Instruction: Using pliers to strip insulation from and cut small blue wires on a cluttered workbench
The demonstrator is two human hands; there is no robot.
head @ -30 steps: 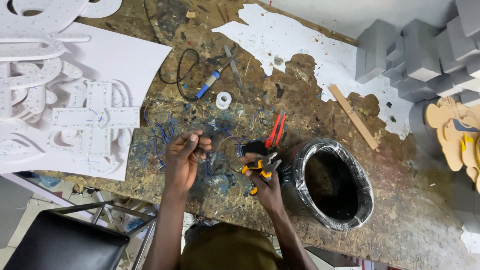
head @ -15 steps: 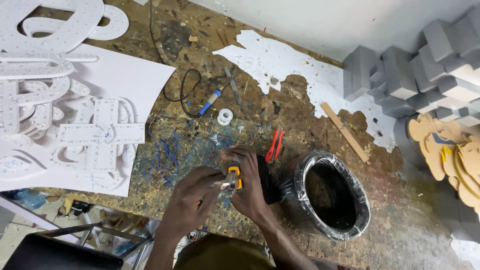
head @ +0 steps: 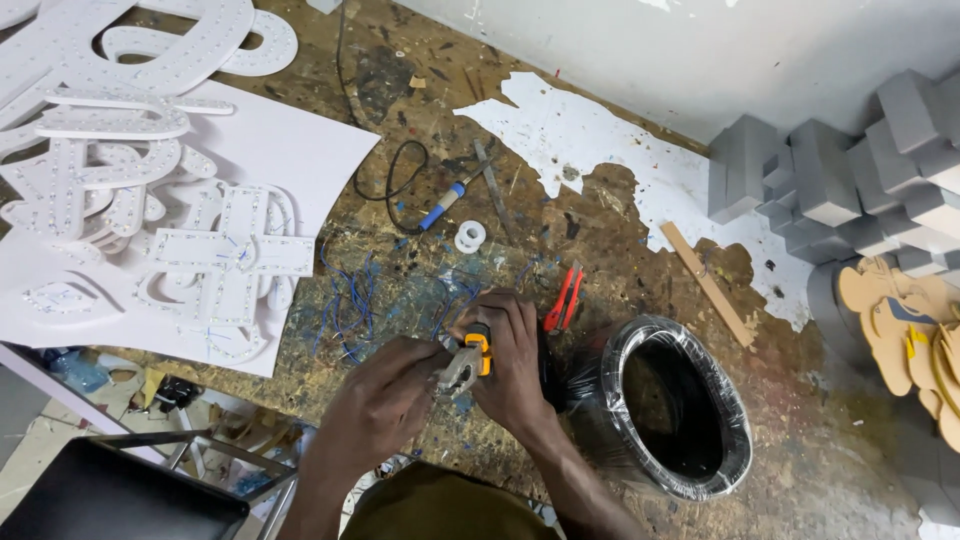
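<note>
Head view: our hands have come together; right hand (head: 515,365) grips yellow-handled pliers (head: 465,365), left hand (head: 385,400) pinches wire near the tabletop's (head: 620,230) front edge.

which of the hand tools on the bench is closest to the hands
The red-handled cutter, lying just beyond the right hand. The blue-handled soldering iron lies farther up the bench, beside the small white tape roll.

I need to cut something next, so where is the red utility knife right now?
In the head view, the red utility knife lies on the workbench, right of centre, just beyond the right hand and left of the black wire coil.
</note>
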